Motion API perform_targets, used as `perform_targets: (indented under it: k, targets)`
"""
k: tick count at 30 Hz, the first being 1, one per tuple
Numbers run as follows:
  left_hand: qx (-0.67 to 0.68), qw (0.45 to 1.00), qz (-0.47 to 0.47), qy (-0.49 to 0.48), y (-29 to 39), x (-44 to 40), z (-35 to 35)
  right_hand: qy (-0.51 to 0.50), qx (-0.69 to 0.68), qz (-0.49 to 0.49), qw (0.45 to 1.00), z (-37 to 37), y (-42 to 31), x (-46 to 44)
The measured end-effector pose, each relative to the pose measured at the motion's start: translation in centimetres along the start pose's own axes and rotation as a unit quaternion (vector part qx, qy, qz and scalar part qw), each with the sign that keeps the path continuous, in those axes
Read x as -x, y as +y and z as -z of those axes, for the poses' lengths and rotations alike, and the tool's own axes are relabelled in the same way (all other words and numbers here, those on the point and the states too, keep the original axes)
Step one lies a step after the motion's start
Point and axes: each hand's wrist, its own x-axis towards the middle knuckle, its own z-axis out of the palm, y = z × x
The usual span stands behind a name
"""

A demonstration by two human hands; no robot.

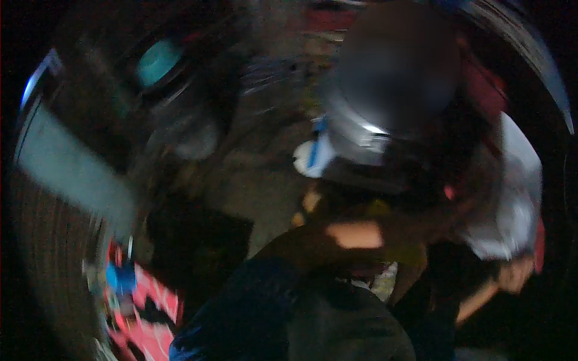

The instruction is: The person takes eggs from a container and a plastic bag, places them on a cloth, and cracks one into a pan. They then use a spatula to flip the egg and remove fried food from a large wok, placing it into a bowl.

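The view is dark and smeared by motion. My left arm, in a dark blue sleeve (241,301), reaches across my front to the right, with a lit patch on the forearm (355,234). My left hand (442,210) fades into shadow, and its fingers cannot be made out. At the right, my right hand (515,275) has its fingers closed at the lower edge of a whitish, see-through plastic bag (515,198). Ahead of my arm stands a shiny, rounded metallic thing (361,135), with a dark blurred round shape above it. A white and blue item (319,150) touches its left side.
A teal round object (159,63) lies at the upper left, near a greyish rounded shape (195,138). A pale flat panel (72,165) slants along the left. At the lower left is a pink-red patterned cloth or sheet (147,325) with a blue round item (121,278).
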Motion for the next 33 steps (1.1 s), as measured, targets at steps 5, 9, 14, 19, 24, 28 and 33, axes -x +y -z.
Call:
perform_targets:
  k: [5,9,14,19,24,28,33]
  targets:
    - [-0.062,0.989,-0.073,0.113,1.8,10.8,0.7,0.161,-0.149,0.052,0.974,-6.7,-11.4,-3.6]
    - [-0.105,0.958,-0.124,0.235,3.5,22.3,0.5,0.205,-0.308,0.077,0.926,-8.7,-21.6,-6.0]
    - [-0.102,0.902,-0.08,0.412,3.2,39.5,-2.9,0.233,-0.497,0.105,0.829,-8.0,-35.8,-8.3]
    - [-0.004,0.766,-0.317,0.56,-1.6,56.6,-8.6,0.212,-0.662,0.149,0.703,-4.8,-51.1,-9.1]
    - [0.049,0.661,-0.403,0.632,-11.8,69.7,-5.7,0.141,-0.765,0.206,0.594,-0.5,-65.4,-7.3]
    - [0.156,0.609,-0.424,0.652,-18.6,76.6,-2.9,0.049,-0.778,0.249,0.575,2.2,-73.7,-5.0]
    - [0.144,0.575,-0.487,0.641,-22.2,80.0,-2.0,-0.004,-0.8,0.254,0.543,4.1,-78.8,-2.6]
